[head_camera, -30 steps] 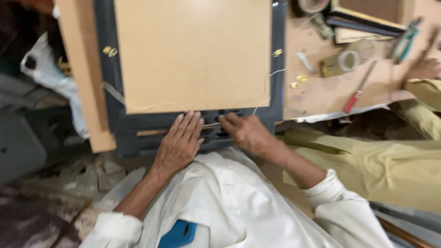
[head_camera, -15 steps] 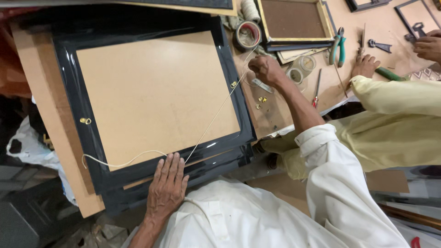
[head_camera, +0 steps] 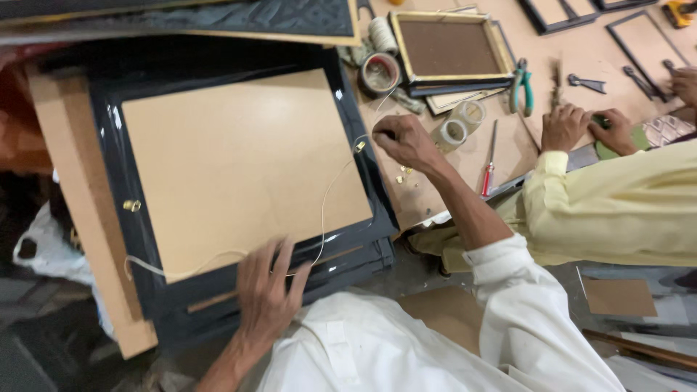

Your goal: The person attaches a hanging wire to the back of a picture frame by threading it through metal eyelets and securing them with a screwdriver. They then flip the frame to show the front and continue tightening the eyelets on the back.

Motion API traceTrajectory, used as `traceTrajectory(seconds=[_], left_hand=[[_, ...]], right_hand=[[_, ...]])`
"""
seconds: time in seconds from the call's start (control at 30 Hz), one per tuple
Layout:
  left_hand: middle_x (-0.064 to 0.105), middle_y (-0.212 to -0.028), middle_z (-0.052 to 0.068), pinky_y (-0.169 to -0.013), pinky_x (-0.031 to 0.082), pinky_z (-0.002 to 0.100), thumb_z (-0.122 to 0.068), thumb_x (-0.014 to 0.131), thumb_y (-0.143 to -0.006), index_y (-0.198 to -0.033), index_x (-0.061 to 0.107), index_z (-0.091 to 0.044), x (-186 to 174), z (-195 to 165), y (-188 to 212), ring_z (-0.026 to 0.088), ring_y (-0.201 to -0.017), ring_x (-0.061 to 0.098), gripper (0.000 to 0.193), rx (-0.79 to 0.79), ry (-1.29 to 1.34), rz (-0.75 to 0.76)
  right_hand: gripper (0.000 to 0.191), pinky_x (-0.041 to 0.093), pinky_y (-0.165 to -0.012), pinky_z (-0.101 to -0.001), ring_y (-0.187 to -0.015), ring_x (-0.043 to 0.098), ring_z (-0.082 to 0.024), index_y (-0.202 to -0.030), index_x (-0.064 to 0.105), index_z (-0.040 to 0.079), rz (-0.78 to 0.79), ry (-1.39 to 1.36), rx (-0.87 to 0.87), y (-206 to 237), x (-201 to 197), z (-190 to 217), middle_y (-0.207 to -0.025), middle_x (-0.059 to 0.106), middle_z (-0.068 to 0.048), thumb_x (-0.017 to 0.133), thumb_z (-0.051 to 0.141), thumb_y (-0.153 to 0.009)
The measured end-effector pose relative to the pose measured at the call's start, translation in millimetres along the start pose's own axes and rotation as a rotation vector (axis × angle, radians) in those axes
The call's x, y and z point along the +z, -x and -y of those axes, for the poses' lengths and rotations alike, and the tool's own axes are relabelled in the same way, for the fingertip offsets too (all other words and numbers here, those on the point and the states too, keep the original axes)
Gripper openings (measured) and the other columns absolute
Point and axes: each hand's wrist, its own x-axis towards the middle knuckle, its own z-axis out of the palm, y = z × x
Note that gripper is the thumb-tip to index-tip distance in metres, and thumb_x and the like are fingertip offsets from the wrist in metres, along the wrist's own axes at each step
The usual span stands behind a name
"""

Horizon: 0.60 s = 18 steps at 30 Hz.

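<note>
A cluttered brown desk [head_camera: 465, 174] carried tape rolls [head_camera: 459, 125], a red screwdriver [head_camera: 488, 170] and small frames. The black frame [head_camera: 239, 189] lay face down, tan backing up. The left hand [head_camera: 267, 290] pressed flat and open on its lower edge; the right hand [head_camera: 404, 140] was pinched shut on the thin cord [head_camera: 328, 196] by the frame's right rail.

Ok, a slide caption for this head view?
Left hand flat on black frame, right hand pulling its hanging cord taut.
</note>
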Motion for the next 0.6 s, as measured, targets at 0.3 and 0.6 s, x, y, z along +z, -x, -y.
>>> traceTrajectory(seconds=[0.3,0.6], left_hand=[[0.066,-0.098,0.010,-0.075,0.054,0.038,0.001,0.073,-0.088,-0.108,0.072,0.002,39.4,-17.8,-118.4,0.025,-0.088,0.064,0.021,0.221,0.054,-0.101],[0.063,-0.091,0.010,-0.072,0.050,0.040,-0.004,0.072,-0.086,-0.088,0.069,0.000,37.5,17.0,-99.3,0.023,-0.083,0.058,0.006,0.351,-0.191,-0.102]], right_hand=[[0.015,0.040,-0.045,-0.0256,-0.053,0.052,-0.008,-0.097,0.074,-0.004,0.257,-0.535,0.220,43.5,29.3,66.2,-0.068,0.060,-0.003,0.071,0.011,-0.094],[0.016,0.052,-0.051,-0.0243,-0.061,0.062,-0.012,-0.105,0.074,0.004,0.373,-0.243,0.151,44.0,24.0,37.4,-0.082,0.071,-0.008,0.066,0.016,-0.098]])
